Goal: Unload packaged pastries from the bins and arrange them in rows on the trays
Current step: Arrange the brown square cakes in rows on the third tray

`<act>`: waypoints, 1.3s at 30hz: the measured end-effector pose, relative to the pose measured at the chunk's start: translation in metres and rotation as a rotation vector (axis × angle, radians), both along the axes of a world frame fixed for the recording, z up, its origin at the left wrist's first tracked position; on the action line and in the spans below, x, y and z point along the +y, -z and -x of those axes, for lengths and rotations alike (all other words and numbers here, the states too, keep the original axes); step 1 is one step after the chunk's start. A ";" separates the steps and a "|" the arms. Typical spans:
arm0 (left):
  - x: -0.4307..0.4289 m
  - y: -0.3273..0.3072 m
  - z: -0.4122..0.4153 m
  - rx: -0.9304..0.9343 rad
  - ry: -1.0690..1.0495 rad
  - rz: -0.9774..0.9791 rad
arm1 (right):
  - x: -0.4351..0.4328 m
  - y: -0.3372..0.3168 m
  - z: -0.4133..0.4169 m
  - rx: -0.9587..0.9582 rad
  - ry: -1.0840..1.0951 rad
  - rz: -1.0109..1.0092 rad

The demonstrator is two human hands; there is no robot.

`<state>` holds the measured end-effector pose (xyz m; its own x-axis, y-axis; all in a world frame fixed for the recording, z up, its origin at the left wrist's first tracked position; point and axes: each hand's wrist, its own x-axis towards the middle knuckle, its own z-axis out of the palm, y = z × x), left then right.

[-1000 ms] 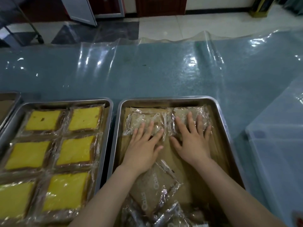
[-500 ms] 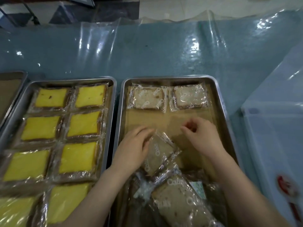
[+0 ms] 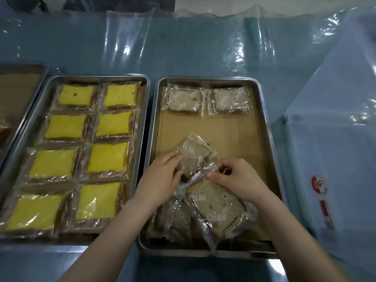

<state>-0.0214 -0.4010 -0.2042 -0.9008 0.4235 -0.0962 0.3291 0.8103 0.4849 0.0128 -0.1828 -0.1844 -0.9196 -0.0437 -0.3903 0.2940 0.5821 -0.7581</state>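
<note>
On the right tray (image 3: 209,79), the tilted packet (image 3: 193,157) lies mid-tray on the brown paper liner. It is askew, one corner aimed at the far edge and its long axis diagonal to the rims. The left hand (image 3: 160,178) grips its left side with curled fingers. The right hand (image 3: 238,180) pinches crinkled film at its near end between thumb and fingertips, though where that film meets the heap of packets (image 3: 215,204) along the near edge I cannot be sure whose seam it is. Two placed packets (image 3: 184,99) sit side by side against the far edge, long sides parallel to it. The bare liner just nearer than them lies ahead of the fingers, so the packet likely needs turning square and sliding away, and the left hand is nearer the left slot. The wrappers are clear, glossy and slippery-looking with crimped ends, and the cakes inside are pale brown, flat and soft-looking. The left tray (image 3: 97,75) holds yellow slabs in rows, and a translucent bin (image 3: 335,139) stands to the right.
</note>
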 end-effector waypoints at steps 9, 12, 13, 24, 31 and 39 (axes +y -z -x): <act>0.025 0.010 0.005 -0.146 0.036 0.155 | 0.048 -0.016 0.032 0.294 0.643 0.201; 0.027 0.012 0.020 -0.132 0.037 0.203 | 0.062 -0.026 0.056 0.398 0.576 0.006; 0.027 0.013 0.026 -0.114 0.034 0.213 | 0.064 -0.027 0.064 0.420 0.510 -0.068; 0.031 0.019 0.055 0.128 -0.101 0.227 | 0.032 0.034 0.091 0.246 0.192 -0.715; 0.052 0.038 0.058 0.097 -0.049 0.320 | 0.022 0.070 0.067 0.100 -0.034 -0.731; 0.072 0.054 0.073 0.101 -0.151 0.407 | 0.018 0.078 0.097 0.199 0.024 -0.863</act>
